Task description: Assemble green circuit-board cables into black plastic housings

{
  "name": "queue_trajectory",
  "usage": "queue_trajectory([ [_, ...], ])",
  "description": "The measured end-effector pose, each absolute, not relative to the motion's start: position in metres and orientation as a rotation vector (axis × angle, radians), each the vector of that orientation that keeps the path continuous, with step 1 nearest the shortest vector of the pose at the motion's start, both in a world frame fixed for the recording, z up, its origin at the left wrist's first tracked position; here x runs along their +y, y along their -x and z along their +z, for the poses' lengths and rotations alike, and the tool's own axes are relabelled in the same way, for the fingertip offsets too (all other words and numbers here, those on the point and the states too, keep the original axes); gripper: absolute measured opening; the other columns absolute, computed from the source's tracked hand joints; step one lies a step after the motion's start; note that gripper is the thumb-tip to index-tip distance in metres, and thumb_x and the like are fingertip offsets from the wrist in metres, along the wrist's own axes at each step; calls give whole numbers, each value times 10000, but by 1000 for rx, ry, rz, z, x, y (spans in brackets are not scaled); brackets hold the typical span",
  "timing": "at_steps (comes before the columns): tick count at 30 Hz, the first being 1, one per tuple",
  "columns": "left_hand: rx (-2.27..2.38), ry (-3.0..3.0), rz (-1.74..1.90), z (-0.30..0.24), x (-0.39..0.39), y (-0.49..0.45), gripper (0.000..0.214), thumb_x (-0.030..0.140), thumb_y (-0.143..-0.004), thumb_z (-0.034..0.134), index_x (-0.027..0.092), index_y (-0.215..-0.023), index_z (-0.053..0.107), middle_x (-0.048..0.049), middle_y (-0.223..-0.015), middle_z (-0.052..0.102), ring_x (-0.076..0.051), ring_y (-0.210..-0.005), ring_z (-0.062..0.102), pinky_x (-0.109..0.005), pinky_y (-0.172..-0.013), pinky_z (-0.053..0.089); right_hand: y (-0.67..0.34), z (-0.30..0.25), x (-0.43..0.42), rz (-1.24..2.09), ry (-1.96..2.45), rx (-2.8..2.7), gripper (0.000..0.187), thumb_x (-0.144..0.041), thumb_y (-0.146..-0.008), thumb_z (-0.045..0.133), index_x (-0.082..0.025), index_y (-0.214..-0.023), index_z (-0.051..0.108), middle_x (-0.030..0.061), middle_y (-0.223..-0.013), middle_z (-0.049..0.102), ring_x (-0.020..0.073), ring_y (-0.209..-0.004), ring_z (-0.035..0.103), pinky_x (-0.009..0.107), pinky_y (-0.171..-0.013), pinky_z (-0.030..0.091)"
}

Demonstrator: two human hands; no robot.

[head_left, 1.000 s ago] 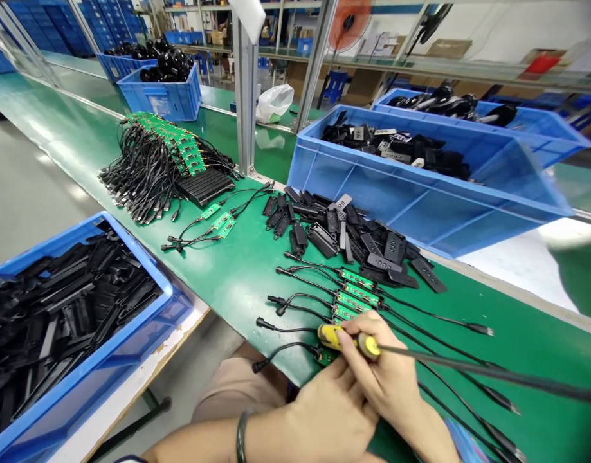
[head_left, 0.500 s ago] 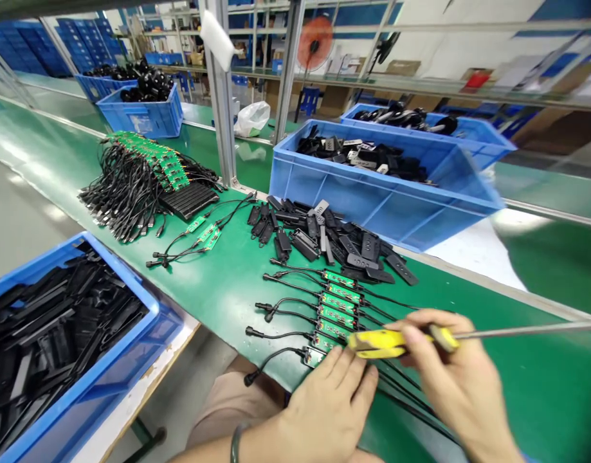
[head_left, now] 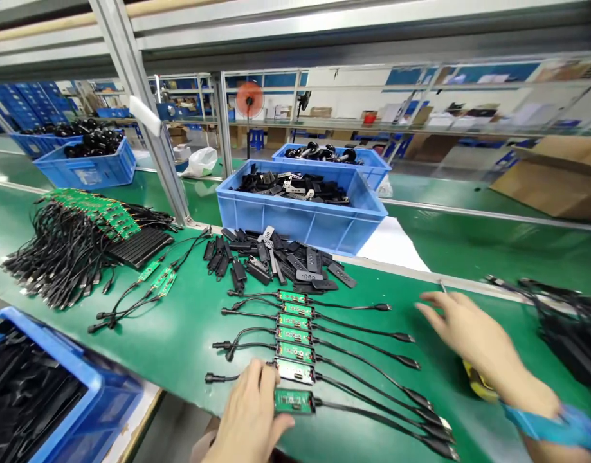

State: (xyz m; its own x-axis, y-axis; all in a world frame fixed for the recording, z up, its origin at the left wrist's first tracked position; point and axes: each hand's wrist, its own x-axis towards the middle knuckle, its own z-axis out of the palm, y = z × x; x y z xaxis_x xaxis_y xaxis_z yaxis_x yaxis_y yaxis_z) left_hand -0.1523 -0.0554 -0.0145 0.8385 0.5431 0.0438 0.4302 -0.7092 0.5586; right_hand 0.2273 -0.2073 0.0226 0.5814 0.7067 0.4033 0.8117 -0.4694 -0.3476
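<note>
Fingers of the L hand (head_left: pixel 249 411) are bent, thumb spread off from the index, w/ the L end of the nearest circuit board (head_left: pixel 294 401) btwn them; can't tell if they're clamped on it or just touching. R hand (head_left: pixel 469 329) is well apart, off to the R, index & thumb tips parted. Yellow screwdriver (head_left: pixel 478 384) shows under it, handle blurred, a bit of metal shaft poking out past the fingers; can't tell if the hidden fingers grip it.

Nearest board is flat, rectangular, green w/ dark edging, at the near end of a row of similar boards (head_left: pixel 295 333) on the smooth, shiny green tabletop (head_left: pixel 179 347). Thin blk cables (head_left: pixel 382 419) run R from the row, ending in thicker plugs. Behind, loose pile of blk plastic pcs (head_left: pixel 312 260), some w/ round holes, just in front of a ribbed blue plastic bin (head_left: pixel 276 215).
</note>
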Motion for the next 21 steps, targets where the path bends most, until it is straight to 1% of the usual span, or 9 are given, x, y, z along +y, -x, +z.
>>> queue_trajectory([
  [1, 662, -2462, 216, -13, -53, 152, 389, 109, -721, 719, 200, -1060, 550, -62, -1034, 581, -248, -917, 591, -337, -776, 506, -220, 22, -188, -211, 2252, -1284, 164, -362, -845, 606, -228, -824, 697, 90, -811, 681, 230, -640, 663, 349, -561, 485],
  [2, 612, -2462, 173, -12, -51, 151, 383, 127, -730, 716, 203, -1070, 558, -61, -1026, 596, -253, -923, 585, -337, -782, 499, -212, 20, -168, -145, 2203, -1341, 149, -343, -831, 622, -219, -844, 703, 63, -822, 689, 216, -666, 669, 336, -605, 503],
  [5, 462, -2450, 125, -8, -44, 151, 425, 210, -758, 704, 212, -1164, 577, -74, -1014, 610, -262, -914, 566, -346, -790, 480, -194, 12, -116, 16, 2096, -1405, 197, -322, -803, 655, -187, -933, 717, 6, -769, 667, 151, -614, 644, 269, -612, 502],
  [8, 346, -2218, 134, -2, -38, 155, 306, 347, -822, 656, 212, -1095, 620, -57, -946, 579, -220, -857, 553, -302, -749, 453, -186, 7, -91, 108, 2019, -1384, 248, -349, -837, 616, -145, -944, 708, -17, -797, 627, 100, -628, 621, 248, -671, 493],
  [10, 388, -1872, 155, 0, -37, 158, 325, 466, -869, 604, 209, -1068, 600, -19, -847, 540, -159, -755, 521, -248, -676, 417, -185, 8, -90, 176, 1986, -1347, 214, -358, -796, 667, -145, -802, 686, -28, -743, 606, 99, -601, 599, 251, -648, 493],
  [12, 471, -1425, 148, 0, -39, 157, 431, 568, -877, 575, 212, -1118, 539, 28, -747, 483, -84, -581, 416, -188, -543, 324, -184, 13, -96, 261, 1961, -1291, 225, -368, -718, 740, -172, -707, 630, -30, -658, 595, 123, -551, 580, 261, -569, 494],
  [15, 501, -907, 172, -2, -46, 148, 485, 566, -833, 654, 205, -1121, 503, 50, -728, 491, -15, -459, 266, -154, -446, 166, -169, 26, -117, 390, 1900, -1200, 299, -444, -741, 714, -192, -817, 574, -15, -656, 607, 161, -558, 605, 289, -506, 518],
  [17, 465, -801, 245, -4, -52, 139, 472, 488, -802, 720, 182, -1107, 531, 9, -815, 580, -2, -455, 343, -142, -427, 199, -147, 38, -134, 543, 1786, -1090, 351, -468, -756, 711, -197, -896, 536, -23, -691, 590, 151, -568, 604, 285, -496, 535],
  [21, 398, -788, 230, -4, -64, 126, 505, 365, -760, 777, 162, -1177, 576, -98, -1043, 678, -61, -557, 605, -144, -463, 393, -93, 53, -163, 1006, 1507, -826, 400, -376, -661, 827, -201, -866, 532, -36, -719, 577, 104, -541, 557, 221, -454, 493],
])
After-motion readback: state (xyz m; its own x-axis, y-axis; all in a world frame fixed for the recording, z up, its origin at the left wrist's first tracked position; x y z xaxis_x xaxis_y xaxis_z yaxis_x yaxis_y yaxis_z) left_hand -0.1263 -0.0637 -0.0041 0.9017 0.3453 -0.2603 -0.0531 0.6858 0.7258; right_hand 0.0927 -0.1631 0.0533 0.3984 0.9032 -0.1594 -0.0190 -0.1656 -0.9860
